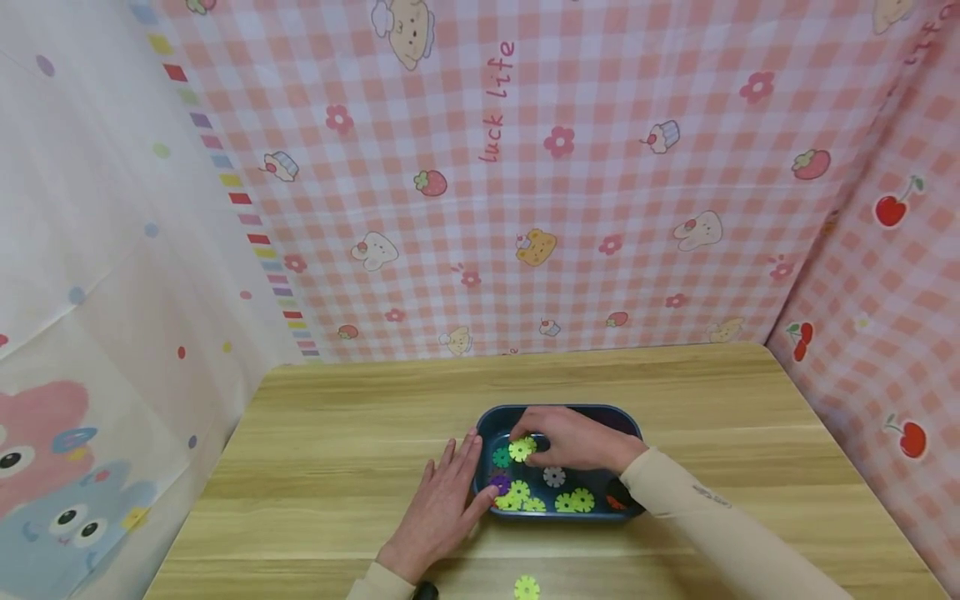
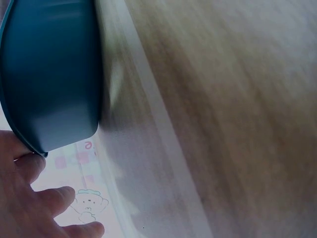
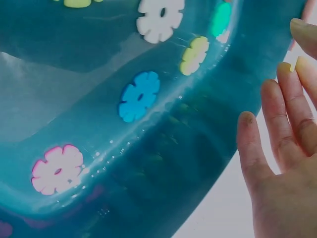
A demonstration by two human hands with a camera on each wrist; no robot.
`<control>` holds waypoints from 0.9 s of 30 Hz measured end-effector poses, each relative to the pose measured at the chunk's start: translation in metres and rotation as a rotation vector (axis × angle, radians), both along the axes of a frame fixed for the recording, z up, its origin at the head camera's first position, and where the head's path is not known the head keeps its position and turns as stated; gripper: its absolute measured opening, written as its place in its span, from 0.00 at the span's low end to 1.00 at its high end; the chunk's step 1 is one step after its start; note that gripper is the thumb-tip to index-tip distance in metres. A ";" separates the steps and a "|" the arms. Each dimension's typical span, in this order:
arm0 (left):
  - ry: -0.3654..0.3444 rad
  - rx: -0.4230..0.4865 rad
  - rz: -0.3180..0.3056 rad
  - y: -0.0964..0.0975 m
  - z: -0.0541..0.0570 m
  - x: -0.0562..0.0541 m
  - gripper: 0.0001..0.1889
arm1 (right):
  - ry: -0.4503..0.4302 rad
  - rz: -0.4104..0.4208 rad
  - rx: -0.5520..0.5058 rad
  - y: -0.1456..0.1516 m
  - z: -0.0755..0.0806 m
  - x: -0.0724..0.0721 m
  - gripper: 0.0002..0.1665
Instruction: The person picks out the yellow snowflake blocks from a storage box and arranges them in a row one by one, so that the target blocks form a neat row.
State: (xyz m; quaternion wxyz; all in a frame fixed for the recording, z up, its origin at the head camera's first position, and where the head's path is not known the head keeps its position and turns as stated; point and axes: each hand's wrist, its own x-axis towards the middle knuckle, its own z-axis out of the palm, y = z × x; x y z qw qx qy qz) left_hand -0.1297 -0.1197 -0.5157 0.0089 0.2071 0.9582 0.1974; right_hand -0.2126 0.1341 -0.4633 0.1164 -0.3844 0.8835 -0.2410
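Observation:
A dark blue tray [image 1: 600, 407] sits on the table with several flower-shaped plastic discs in it. Over its left half, my right hand [image 1: 576, 437] pinches a yellow-green disc [image 1: 522, 449] between thumb and fingertips; only a sliver of yellow shows at the fingers in the right wrist view. My left hand [image 1: 444, 500] lies at the tray's left end, its fingers extended along the rim and its thumb over the front corner. Below the right hand are a green disc [image 1: 500, 457], a white disc [image 1: 554, 477] and yellow-green discs [image 1: 582, 500]. A purple disc [image 1: 501, 484] lies near the left thumb.
One yellow-green disc [image 1: 527, 587] lies on the wooden table [image 1: 337, 467] in front of the tray. In the right wrist view, a blue disc [image 3: 139, 96] and a pink-edged disc [image 3: 58, 169] lie along the tray's wall. Checked cloth [image 1: 465, 217] hangs behind the table.

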 end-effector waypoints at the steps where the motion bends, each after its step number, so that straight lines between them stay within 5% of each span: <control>1: 0.002 0.002 0.000 0.000 0.000 0.000 0.39 | -0.003 -0.004 -0.007 0.001 0.001 0.001 0.20; 27: -0.027 0.006 0.011 0.001 0.000 -0.001 0.41 | 0.045 -0.018 -0.153 0.023 0.018 0.026 0.20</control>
